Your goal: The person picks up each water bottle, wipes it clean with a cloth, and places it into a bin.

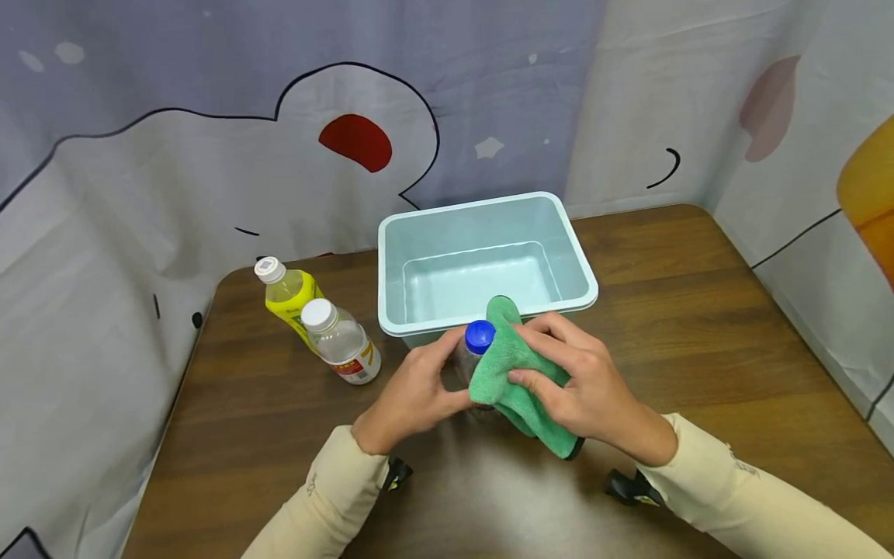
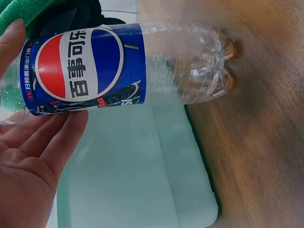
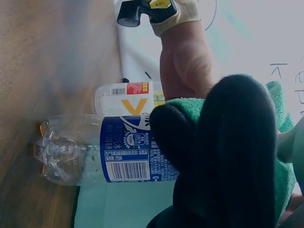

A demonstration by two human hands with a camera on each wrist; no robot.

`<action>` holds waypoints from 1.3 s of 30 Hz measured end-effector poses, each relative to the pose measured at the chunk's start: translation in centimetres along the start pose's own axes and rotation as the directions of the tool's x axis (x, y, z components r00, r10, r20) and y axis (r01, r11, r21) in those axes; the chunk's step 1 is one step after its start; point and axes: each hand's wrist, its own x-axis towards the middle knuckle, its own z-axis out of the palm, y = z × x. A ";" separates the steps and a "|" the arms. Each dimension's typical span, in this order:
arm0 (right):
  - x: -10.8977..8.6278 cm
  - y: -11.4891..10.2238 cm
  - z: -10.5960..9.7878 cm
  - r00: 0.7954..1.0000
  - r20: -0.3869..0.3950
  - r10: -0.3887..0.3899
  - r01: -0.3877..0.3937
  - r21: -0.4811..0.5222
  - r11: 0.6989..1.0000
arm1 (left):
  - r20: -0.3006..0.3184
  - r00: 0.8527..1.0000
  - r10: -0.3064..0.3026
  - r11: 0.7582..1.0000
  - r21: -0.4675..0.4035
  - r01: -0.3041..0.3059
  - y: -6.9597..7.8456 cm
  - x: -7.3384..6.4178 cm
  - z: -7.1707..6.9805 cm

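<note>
My left hand (image 1: 419,388) holds a clear plastic Pepsi bottle (image 2: 161,61) upright near its top, thumb on one side and fingers on the other. The bottle has a blue cap (image 1: 479,337) and a blue label. With my right hand (image 1: 583,380) I pinch a green cloth (image 1: 513,365) and hold it against the bottle's side, just below the cap. The cloth's dark side (image 3: 237,142) fills much of the right wrist view and hides the bottle's upper part there. In the left wrist view, the bottle's base is bare of cloth.
A pale blue-green plastic bin (image 1: 482,318) stands right behind the bottle. Left of it are a white-capped clear bottle (image 1: 342,338) and a yellow-labelled bottle (image 1: 286,293), close together on the wooden table (image 1: 698,349). A patterned curtain (image 1: 209,171) hangs behind the table.
</note>
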 end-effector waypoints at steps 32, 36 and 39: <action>-2.2 1.5 0.4 0.994 0.095 0.058 -0.049 -0.092 0.995 | 0.020 0.999 -0.025 0.998 -0.054 0.026 -0.1 -0.2 0.3; -2.8 2.2 1.0 0.994 0.107 0.036 -0.022 -0.123 0.992 | 0.019 1.000 -0.023 0.997 -0.072 0.024 0.0 -0.2 0.4; -3.2 2.6 1.4 0.992 0.121 0.031 -0.012 -0.149 0.989 | 0.019 0.999 -0.028 0.996 -0.081 0.030 0.1 -0.2 0.6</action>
